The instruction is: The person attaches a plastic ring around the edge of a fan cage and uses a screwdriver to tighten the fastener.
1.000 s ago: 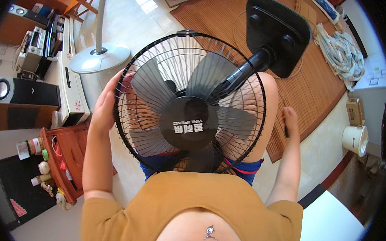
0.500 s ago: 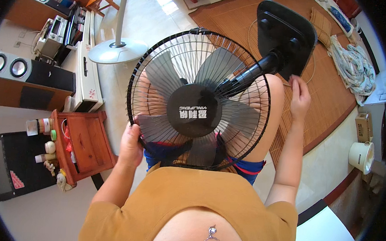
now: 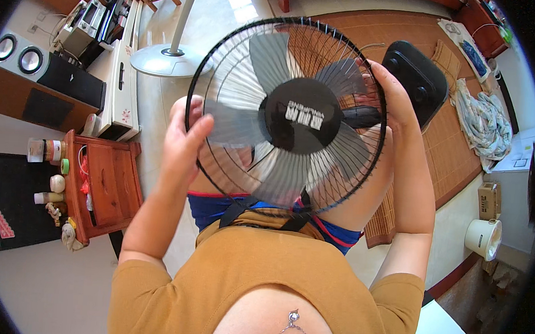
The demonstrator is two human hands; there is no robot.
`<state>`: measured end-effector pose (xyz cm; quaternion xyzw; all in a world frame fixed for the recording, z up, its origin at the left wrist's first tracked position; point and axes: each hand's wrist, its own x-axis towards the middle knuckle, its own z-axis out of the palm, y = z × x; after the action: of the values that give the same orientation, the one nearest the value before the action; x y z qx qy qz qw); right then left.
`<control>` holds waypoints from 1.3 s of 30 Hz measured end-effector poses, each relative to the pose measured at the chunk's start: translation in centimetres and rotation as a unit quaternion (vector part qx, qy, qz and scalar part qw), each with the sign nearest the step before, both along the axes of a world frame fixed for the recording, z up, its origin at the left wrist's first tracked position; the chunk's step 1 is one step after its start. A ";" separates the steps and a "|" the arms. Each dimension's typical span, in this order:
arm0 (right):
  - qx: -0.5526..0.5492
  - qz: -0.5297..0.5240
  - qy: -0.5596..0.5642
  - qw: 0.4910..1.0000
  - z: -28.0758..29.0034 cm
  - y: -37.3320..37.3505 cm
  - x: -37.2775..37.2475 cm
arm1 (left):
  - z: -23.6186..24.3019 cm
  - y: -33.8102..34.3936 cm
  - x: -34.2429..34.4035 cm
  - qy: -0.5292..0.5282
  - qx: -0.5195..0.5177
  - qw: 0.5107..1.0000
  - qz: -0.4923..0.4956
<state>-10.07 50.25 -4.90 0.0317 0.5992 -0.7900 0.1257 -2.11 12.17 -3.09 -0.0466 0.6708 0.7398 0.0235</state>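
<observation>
A black electric fan (image 3: 303,115) with a round wire cage and grey blades is held above my lap, its front facing up. My left hand (image 3: 186,131) grips the cage's left rim, thumb at the edge and fingers partly hidden behind the wires. On the far right side, my right hand (image 3: 387,91) wraps the rim, with its fingers seen through the wires behind the cage. The fan's black base (image 3: 415,78) points away to the right, beyond my right hand. Part of the stem is hidden behind my right hand and the cage.
A silver-white round stand base (image 3: 163,61) with a pole is on the floor at the far left. Left of me are a red-brown wooden cabinet (image 3: 112,185) and a speaker (image 3: 47,71). A brown mat (image 3: 449,150), crumpled cloth (image 3: 481,122) and white bucket (image 3: 482,236) lie to the right.
The fan's cage has shifted up and slightly right, and its base has swung lower to the right. My right hand has moved from beside the base to the cage rim; my left hand is higher on the rim.
</observation>
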 end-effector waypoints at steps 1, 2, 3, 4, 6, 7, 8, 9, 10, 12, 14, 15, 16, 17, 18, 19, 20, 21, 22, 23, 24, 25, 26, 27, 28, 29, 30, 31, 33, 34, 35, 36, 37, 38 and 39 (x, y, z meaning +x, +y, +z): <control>-0.036 -0.028 -0.011 0.999 -0.8 0.0 -0.5 | 1.3 0.2 -1.7 -0.039 -0.044 0.998 0.029; -0.075 -0.050 -0.021 0.996 -1.4 -0.4 -1.1 | 1.8 0.2 -3.4 -0.002 -0.050 0.998 0.049; -0.074 -0.051 -0.021 0.996 -1.6 -0.6 -1.4 | 2.4 0.2 -5.4 0.019 -0.045 0.998 0.041; -0.128 -0.044 0.000 0.991 -1.8 -1.0 -1.8 | 3.2 -0.7 -7.6 0.007 -0.106 0.994 -0.001; -0.173 -0.028 0.033 0.984 -2.1 -1.3 -2.1 | 4.3 -0.6 -11.1 0.050 -0.148 0.987 -0.021; -0.174 -0.028 0.032 0.984 -2.3 -1.4 -2.1 | 5.2 0.0 -12.3 0.075 -0.159 0.984 -0.034; -0.168 -0.029 0.005 0.985 -2.4 -1.7 -2.2 | 5.6 -0.3 -14.0 0.114 -0.170 0.977 -0.057; -0.161 -0.029 -0.021 0.986 -2.5 -2.0 -2.3 | 6.0 -0.6 -15.3 0.153 -0.181 0.968 -0.079; -0.180 -0.015 -0.040 0.983 -3.8 -1.4 -2.7 | 6.5 0.2 -16.1 0.178 -0.184 0.962 -0.096; -0.225 -0.028 -0.044 0.973 -5.7 -2.8 -3.7 | 7.3 1.2 -17.1 0.216 -0.211 0.947 -0.112; -0.258 -0.074 -0.071 0.961 -8.9 -4.7 -4.8 | 7.4 1.7 -18.0 0.251 -0.271 0.920 -0.133; -0.249 -0.111 -0.081 0.959 -10.2 -6.0 -5.0 | 7.4 1.8 -18.3 0.282 -0.331 0.888 -0.149; -0.273 -0.132 -0.090 0.949 -11.4 -7.6 -4.9 | 7.0 1.8 -18.8 0.270 -0.320 0.892 -0.173; -0.293 -0.159 -0.097 0.938 -12.8 -8.1 -4.9 | 7.0 2.8 -18.8 0.277 -0.380 0.866 -0.171; -0.296 -0.164 -0.098 0.936 -15.0 -8.5 -5.0 | 6.7 3.5 -19.1 0.294 -0.410 0.844 -0.181; -0.339 -0.162 -0.095 0.922 -17.8 -8.9 -4.9 | 6.0 4.2 -19.4 0.309 -0.437 0.823 -0.190; -0.381 -0.157 -0.094 0.906 -19.3 -9.4 -4.7 | 5.2 4.7 -19.6 0.291 -0.424 0.833 -0.202; -0.382 -0.160 -0.098 0.905 -20.7 -9.7 -4.3 | 4.2 5.1 -19.6 0.287 -0.424 0.834 -0.207; -0.396 -0.168 -0.085 0.899 -21.3 -10.5 -3.7 | 3.5 5.4 -19.4 0.289 -0.432 0.825 -0.222; -0.409 -0.177 -0.072 0.892 -21.9 -11.1 -3.0 | 2.8 5.7 -19.3 0.291 -0.439 0.816 -0.237; -0.408 -0.177 -0.074 0.893 -22.3 -11.1 -2.4 | 2.1 6.1 -18.9 0.292 -0.409 0.829 -0.244; -0.410 -0.184 -0.079 0.890 -22.3 -10.8 -2.2 | 1.8 6.7 -18.6 0.287 -0.409 0.829 -0.252; -0.399 -0.203 -0.097 0.889 -21.7 -10.2 -1.8 | 2.0 7.6 -18.2 0.299 -0.430 0.816 -0.245; -0.388 -0.221 -0.115 0.887 -21.6 -9.6 -1.4 | 2.1 8.5 -17.8 0.312 -0.450 0.802 -0.237; -0.395 -0.233 -0.112 0.882 -22.0 -9.3 -1.7 | 2.6 9.0 -17.6 0.295 -0.450 0.803 -0.257; -0.396 -0.242 -0.112 0.879 -22.3 -8.8 -1.6 | 2.4 9.2 -17.8 0.295 -0.448 0.801 -0.266; -0.403 -0.226 -0.087 0.883 -22.7 -8.4 -1.4 | 2.1 9.2 -17.9 0.276 -0.368 0.830 -0.316; -0.411 -0.206 -0.061 0.886 -23.1 -8.1 -1.4 | 2.0 9.2 -18.2 0.255 -0.288 0.850 -0.361; -0.415 -0.228 -0.072 0.878 -23.7 -7.0 -1.3 | 1.9 9.1 -18.8 0.254 -0.270 0.832 -0.414; -0.417 -0.246 -0.089 0.870 -24.3 -6.5 -0.9 | 1.6 8.9 -18.5 0.255 -0.305 0.822 -0.408; -0.418 -0.256 -0.087 0.867 -25.4 -5.8 -0.8 | 1.3 9.3 -18.1 0.260 -0.338 0.809 -0.404; -0.438 -0.268 -0.090 0.853 -26.5 -5.2 -0.7 | 0.8 9.8 -17.0 0.197 -0.293 0.847 -0.398; -0.459 -0.278 -0.093 0.838 -27.3 -4.6 -0.8 | -0.7 9.9 -16.2 0.169 -0.267 0.873 -0.371; -0.460 -0.288 -0.093 0.835 -27.1 -4.7 -0.6 | -2.3 9.9 -15.3 0.148 -0.217 0.891 -0.369; -0.424 -0.304 -0.124 0.844 -26.9 -5.2 -0.8 | -3.6 9.8 -14.6 0.125 -0.167 0.906 -0.367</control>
<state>-10.91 45.04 -31.83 0.2535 0.1458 -0.9552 -0.0463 -16.68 21.96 -6.71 0.2929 0.7515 0.5559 0.2012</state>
